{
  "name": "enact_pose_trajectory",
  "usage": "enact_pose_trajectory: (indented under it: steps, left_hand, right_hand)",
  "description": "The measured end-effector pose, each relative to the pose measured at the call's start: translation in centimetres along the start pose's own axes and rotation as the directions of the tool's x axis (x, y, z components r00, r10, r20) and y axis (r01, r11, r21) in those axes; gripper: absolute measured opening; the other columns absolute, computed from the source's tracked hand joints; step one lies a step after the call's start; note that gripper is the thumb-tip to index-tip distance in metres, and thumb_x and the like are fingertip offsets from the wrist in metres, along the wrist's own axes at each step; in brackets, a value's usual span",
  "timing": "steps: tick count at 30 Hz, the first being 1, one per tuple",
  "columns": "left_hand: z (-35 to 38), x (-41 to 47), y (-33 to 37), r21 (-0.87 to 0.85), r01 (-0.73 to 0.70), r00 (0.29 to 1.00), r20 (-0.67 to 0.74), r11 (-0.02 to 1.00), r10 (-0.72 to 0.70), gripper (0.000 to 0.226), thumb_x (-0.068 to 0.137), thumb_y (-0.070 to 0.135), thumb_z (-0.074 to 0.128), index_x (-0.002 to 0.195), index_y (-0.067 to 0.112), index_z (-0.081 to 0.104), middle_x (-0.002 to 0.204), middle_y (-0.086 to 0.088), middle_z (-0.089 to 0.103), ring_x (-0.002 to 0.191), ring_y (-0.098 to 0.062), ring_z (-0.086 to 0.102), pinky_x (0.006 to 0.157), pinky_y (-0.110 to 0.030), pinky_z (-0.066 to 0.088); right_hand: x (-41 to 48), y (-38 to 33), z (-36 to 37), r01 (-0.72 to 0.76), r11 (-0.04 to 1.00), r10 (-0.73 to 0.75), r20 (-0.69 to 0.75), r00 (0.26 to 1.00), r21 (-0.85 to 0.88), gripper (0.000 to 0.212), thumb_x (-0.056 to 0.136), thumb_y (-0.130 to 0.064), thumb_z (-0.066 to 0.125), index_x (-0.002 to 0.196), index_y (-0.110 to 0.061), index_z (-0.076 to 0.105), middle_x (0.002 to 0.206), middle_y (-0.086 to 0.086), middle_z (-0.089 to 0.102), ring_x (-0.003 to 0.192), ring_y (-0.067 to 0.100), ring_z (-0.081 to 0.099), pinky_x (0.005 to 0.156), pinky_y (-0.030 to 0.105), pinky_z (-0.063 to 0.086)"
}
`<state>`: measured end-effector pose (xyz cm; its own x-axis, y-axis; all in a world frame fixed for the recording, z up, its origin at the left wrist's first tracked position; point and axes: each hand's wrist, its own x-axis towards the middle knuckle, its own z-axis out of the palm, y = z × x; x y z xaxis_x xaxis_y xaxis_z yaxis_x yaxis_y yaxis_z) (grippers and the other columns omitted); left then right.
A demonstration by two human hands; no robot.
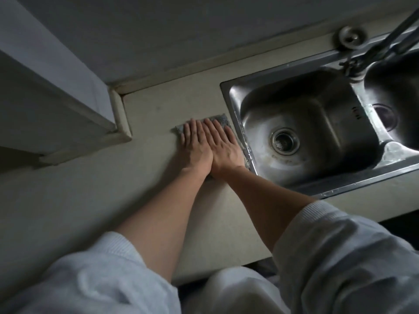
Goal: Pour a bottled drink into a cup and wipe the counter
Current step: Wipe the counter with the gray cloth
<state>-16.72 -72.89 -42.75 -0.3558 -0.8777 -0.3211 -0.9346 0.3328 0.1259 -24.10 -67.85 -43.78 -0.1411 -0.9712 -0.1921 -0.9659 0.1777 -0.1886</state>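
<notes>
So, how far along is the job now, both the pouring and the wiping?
Done: nothing can be confirmed, as no bottle or cup is in view to judge the pouring. In hand: the wiping, with the left hand and the right hand pressing flat, side by side, on a grey cloth on the counter beside the sink. Left: how much counter remains to wipe cannot be seen.

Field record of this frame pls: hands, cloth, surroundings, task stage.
left hand: flat on cloth, fingers straight
right hand: flat on cloth, right beside the left hand
cloth: grey, on counter, next to the sink's left rim
counter: light, plain
sink: steel, drain visible, faucet above
stage: counter wipe, both hands pressing the cloth
</notes>
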Motion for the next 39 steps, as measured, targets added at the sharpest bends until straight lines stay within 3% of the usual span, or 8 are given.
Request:
enact_pose_trajectory:
  steps: [11, 15, 18, 20, 24, 30, 33, 39]
  left_hand:
    - [0.2, -3.2, -1.3, 0.003, -0.077, 0.997, 0.033, 0.997, 0.077, 0.057, 0.104, 0.009, 0.017, 0.155, 0.005, -0.006, 0.164, -0.014, -0.011, 0.152, -0.028, -0.011, 0.120, -0.041, -0.012]
    - [0.2, -5.3, -5.3, -0.032, 0.018, 0.999, 0.036, 0.999, -0.016, 0.060, 0.096, 0.013, 0.003, 0.156, 0.005, -0.005, 0.164, -0.014, -0.009, 0.152, -0.028, -0.010, 0.120, -0.041, -0.011]
    - [-0.2, -5.1, -8.0, -0.052, 0.100, 0.995, 0.017, 0.994, -0.099, 0.084, 0.076, 0.021, -0.020, 0.155, 0.004, -0.001, 0.164, -0.015, -0.005, 0.152, -0.030, -0.006, 0.119, -0.039, -0.013]
    - [-0.4, -4.0, -9.2, -0.038, 0.168, 0.986, 0.020, 0.985, -0.167, 0.089, 0.070, 0.020, -0.024, 0.155, 0.003, -0.003, 0.164, -0.015, -0.006, 0.152, -0.030, -0.007, 0.116, -0.039, -0.017]
    - [-1.1, -1.3, -9.5, -0.032, 0.272, 0.962, 0.034, 0.962, -0.270, 0.075, 0.080, 0.012, -0.015, 0.154, 0.000, -0.009, 0.164, -0.017, -0.009, 0.151, -0.031, -0.009, 0.120, -0.042, -0.012]
    - [-2.0, 3.0, -8.9, -0.072, 0.311, 0.950, 0.005, 0.948, -0.312, 0.063, 0.091, 0.008, -0.009, 0.153, -0.002, -0.009, 0.164, -0.017, -0.009, 0.152, -0.030, -0.009, 0.121, -0.040, -0.009]
    - [-2.5, 5.7, -9.1, -0.045, 0.288, 0.957, -0.003, 0.956, -0.289, 0.057, 0.104, 0.004, 0.016, 0.153, -0.001, -0.011, 0.164, -0.015, -0.013, 0.151, -0.029, -0.012, 0.122, -0.041, -0.009]
    - [-4.1, 9.0, -7.8, 0.080, 0.141, 0.990, -0.014, 0.987, -0.140, 0.061, 0.104, 0.008, 0.024, 0.154, 0.003, -0.010, 0.164, -0.012, -0.013, 0.152, -0.026, -0.012, 0.123, -0.040, -0.005]
  right_hand:
    - [-3.3, -2.4, 0.2, -0.060, 0.998, 0.060, 0.027, 0.998, -0.001, 0.076, 0.097, -0.047, 0.031, 0.156, -0.020, -0.008, 0.164, -0.003, -0.011, 0.150, 0.018, -0.017, 0.122, 0.043, -0.006]
    - [-3.7, -6.3, 0.7, 0.034, 0.999, -0.032, 0.087, 0.996, -0.029, 0.081, 0.096, -0.048, 0.035, 0.155, -0.020, -0.013, 0.163, -0.003, -0.017, 0.147, 0.016, -0.024, 0.122, 0.042, -0.009]
    - [-1.8, -8.4, 0.9, 0.136, 0.990, -0.131, 0.100, 0.986, -0.044, 0.076, 0.098, -0.047, 0.031, 0.155, -0.022, -0.012, 0.163, -0.005, -0.018, 0.146, 0.013, -0.026, 0.121, 0.040, -0.011]
    - [-0.1, -9.2, 0.7, 0.201, 0.978, -0.196, 0.095, 0.976, -0.049, 0.074, 0.098, -0.046, 0.031, 0.156, -0.023, -0.009, 0.163, -0.005, -0.015, 0.147, 0.012, -0.024, 0.121, 0.039, -0.011]
    - [3.4, -9.1, 0.2, 0.304, 0.950, -0.295, 0.103, 0.950, -0.076, 0.073, 0.096, -0.046, 0.030, 0.156, -0.023, -0.005, 0.164, -0.006, -0.010, 0.149, 0.013, -0.017, 0.122, 0.039, -0.005]
    - [8.5, -7.3, -1.1, 0.387, 0.916, -0.377, 0.100, 0.921, -0.108, 0.074, 0.095, -0.047, 0.034, 0.157, -0.023, 0.003, 0.165, -0.005, 0.000, 0.151, 0.013, -0.005, 0.123, 0.038, 0.000]
    - [10.3, -7.1, -1.3, 0.339, 0.931, -0.334, 0.061, 0.941, -0.138, 0.075, 0.094, -0.049, 0.031, 0.157, -0.022, 0.000, 0.165, -0.006, -0.003, 0.151, 0.013, -0.008, 0.122, 0.038, -0.003]
    - [11.4, -6.1, -1.4, 0.132, 0.988, -0.132, 0.005, 0.991, -0.077, 0.081, 0.092, -0.054, 0.031, 0.156, -0.018, -0.005, 0.165, -0.004, -0.008, 0.150, 0.014, -0.013, 0.121, 0.042, -0.002]
